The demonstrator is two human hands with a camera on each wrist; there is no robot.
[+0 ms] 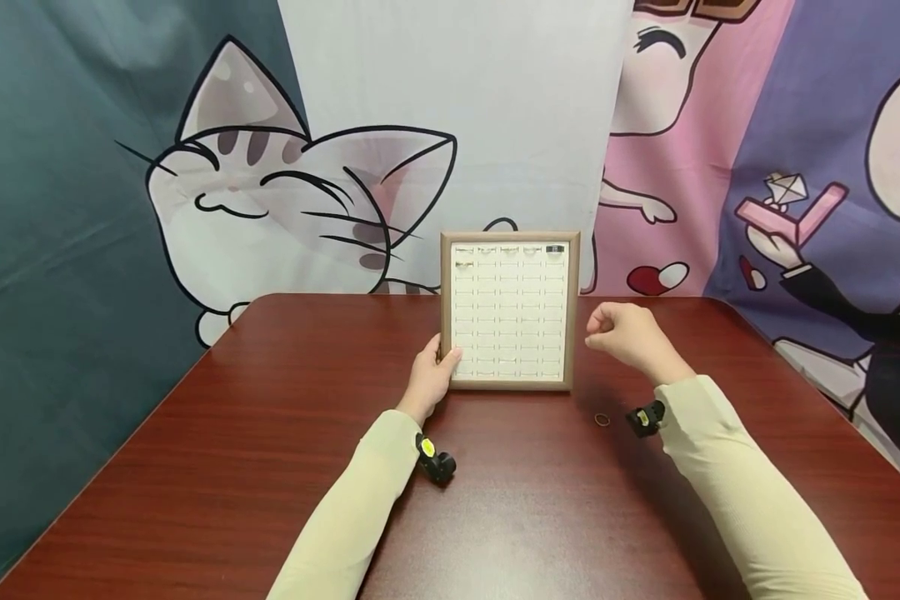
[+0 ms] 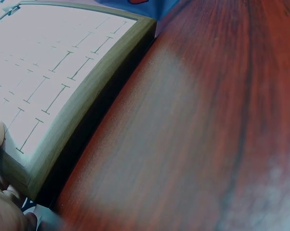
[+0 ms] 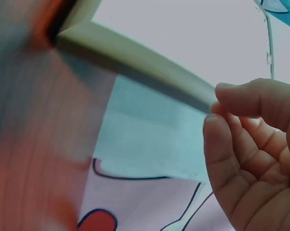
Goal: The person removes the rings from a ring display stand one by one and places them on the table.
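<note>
A wood-rimmed display board point(image 1: 510, 325) with rows of slots on its cream face stands upright on the table. My left hand point(image 1: 429, 379) grips its lower left edge, thumb on the front and fingers behind. Rings fill the top row, including a dark one point(image 1: 555, 249); a gold-toned ring point(image 1: 464, 264) sits at the left of the second row. My right hand point(image 1: 621, 332) is raised just right of the board, fingers curled and fingertips close together. Nothing shows between its thumb and fingers point(image 3: 253, 149) in the right wrist view. A thin ring point(image 1: 602, 420) lies on the table below it.
The glossy reddish-brown table point(image 1: 270, 467) extends around the board. Behind it hangs a cartoon-printed curtain point(image 1: 525, 108). Small black cameras sit on both wrists, the left one point(image 1: 437, 462) close over the table.
</note>
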